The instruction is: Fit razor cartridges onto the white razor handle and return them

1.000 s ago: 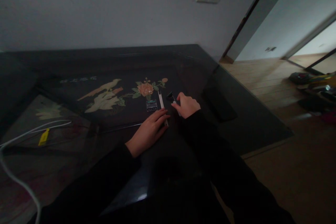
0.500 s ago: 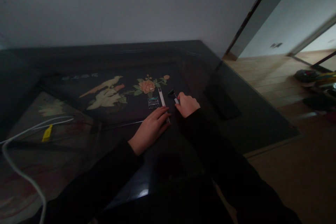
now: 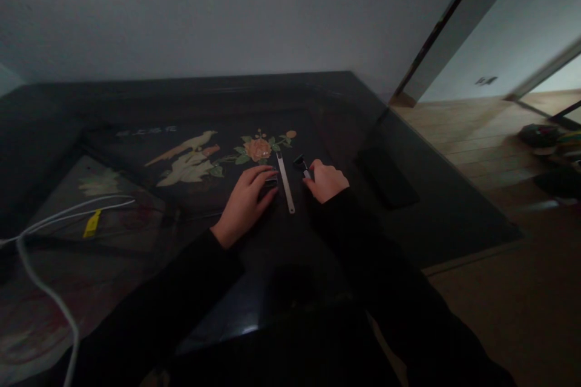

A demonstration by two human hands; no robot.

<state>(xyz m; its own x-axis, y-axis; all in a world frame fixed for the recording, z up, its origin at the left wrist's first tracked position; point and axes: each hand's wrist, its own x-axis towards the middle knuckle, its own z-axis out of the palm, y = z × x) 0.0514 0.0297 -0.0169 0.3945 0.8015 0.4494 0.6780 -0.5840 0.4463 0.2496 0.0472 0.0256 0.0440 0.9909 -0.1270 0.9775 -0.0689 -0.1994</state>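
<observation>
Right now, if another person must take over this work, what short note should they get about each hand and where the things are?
Left hand: fingers lie over the small clear cartridge on the dark table; a closed grip cannot be seen.
Right hand: closed around the short handle of a small black-headed tool, head pointing away.
A thin white strip lies free on the table between the hands, untouched.
Done: tool is in hand. Left: cartridge not lifted, strip not picked up.
A white cable with a yellow tag lies far left.

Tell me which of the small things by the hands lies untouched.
The long pale strip, lying bare between the hands. The left hand covers the small block; the right hand grips the dark-headed tool.
</observation>
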